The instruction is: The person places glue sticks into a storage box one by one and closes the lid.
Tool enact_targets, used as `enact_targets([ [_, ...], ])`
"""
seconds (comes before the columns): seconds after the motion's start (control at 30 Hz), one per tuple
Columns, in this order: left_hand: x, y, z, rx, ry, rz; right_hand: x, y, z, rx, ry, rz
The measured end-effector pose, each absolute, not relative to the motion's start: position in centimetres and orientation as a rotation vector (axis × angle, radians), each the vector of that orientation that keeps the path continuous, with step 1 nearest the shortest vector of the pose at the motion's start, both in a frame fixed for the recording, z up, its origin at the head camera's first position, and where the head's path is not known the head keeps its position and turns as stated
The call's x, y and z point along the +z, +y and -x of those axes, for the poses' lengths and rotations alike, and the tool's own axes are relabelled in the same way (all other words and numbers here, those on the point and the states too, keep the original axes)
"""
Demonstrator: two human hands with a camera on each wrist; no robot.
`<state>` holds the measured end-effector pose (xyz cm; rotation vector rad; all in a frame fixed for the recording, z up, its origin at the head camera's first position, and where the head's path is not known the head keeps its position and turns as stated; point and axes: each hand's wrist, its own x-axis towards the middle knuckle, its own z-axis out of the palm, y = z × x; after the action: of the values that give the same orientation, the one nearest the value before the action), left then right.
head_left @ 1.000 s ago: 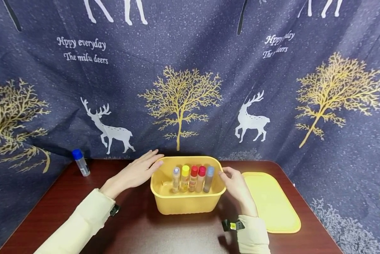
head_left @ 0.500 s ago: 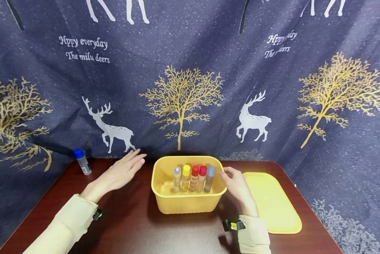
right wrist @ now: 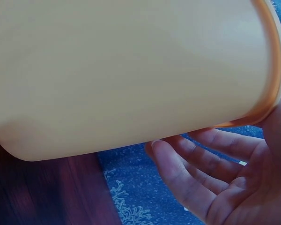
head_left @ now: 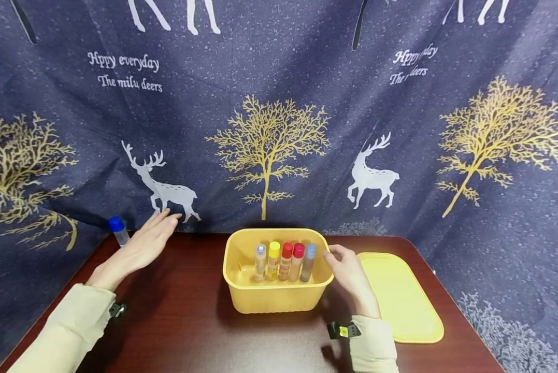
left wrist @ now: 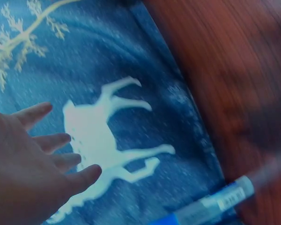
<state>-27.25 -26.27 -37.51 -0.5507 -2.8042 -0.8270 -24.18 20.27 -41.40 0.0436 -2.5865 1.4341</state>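
My left hand [head_left: 143,243] hovers with its fingers extended and holds nothing. It partly covers a clear, blue-capped tube [head_left: 119,230] shaped like a glue stick, at the back left of the table. In the left wrist view that labelled tube [left wrist: 210,206] lies below and right of the fingers. My right hand [head_left: 351,274] grips the right end of a yellow plastic box [head_left: 274,300], thumb at the rim. In the right wrist view, curled fingers [right wrist: 178,176] are beside the box's outer wall. Inside the box stand several capped tubes, including one with a yellow cap [head_left: 273,261].
A flat yellow lid [head_left: 400,295] lies right of the box, beyond the right forearm. The dark red-brown table [head_left: 185,311] ends at a blue cloth [head_left: 279,62] printed with deer and trees, hanging behind it.
My left hand has left the box's left end and moved left toward the blue-capped tube. My right hand and the box stay in place.
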Motion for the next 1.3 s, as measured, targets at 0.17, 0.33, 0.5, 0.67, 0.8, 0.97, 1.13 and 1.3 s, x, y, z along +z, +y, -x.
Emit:
enact_targets([
  [0.17,-38.0,-28.3,28.1,-0.776,-2.787,0.465,-41.3,20.3,24.2,1.432,-2.59,-0.031],
  [0.33,-38.9,-29.4,28.6,-0.744,-2.761,0.344,-41.3,20.2,24.0,1.448,-2.588,-0.023],
  [0.5,-40.0,-29.7,29.5,-0.703,-2.762,0.268,-41.3,20.2,24.0,1.457,-2.583,-0.02],
  [0.67,-40.7,-30.0,30.5,-0.654,-2.753,0.195,-41.2,20.2,24.0,1.446,-2.589,-0.027],
  [0.8,-41.0,-30.3,31.3,-0.67,-2.748,0.147,-41.2,20.2,24.0,1.45,-2.589,-0.031],
  [0.97,-41.4,-30.5,32.1,-0.713,-2.728,0.104,-41.2,20.2,24.1,1.469,-2.586,-0.023],
  [1.13,-41.9,-30.8,32.7,-0.743,-2.712,0.055,-41.4,20.2,24.2,1.455,-2.589,-0.024],
  [1.3,-42.2,-30.9,33.1,-0.778,-2.678,0.035,-41.5,20.2,24.2,1.44,-2.59,-0.02],
])
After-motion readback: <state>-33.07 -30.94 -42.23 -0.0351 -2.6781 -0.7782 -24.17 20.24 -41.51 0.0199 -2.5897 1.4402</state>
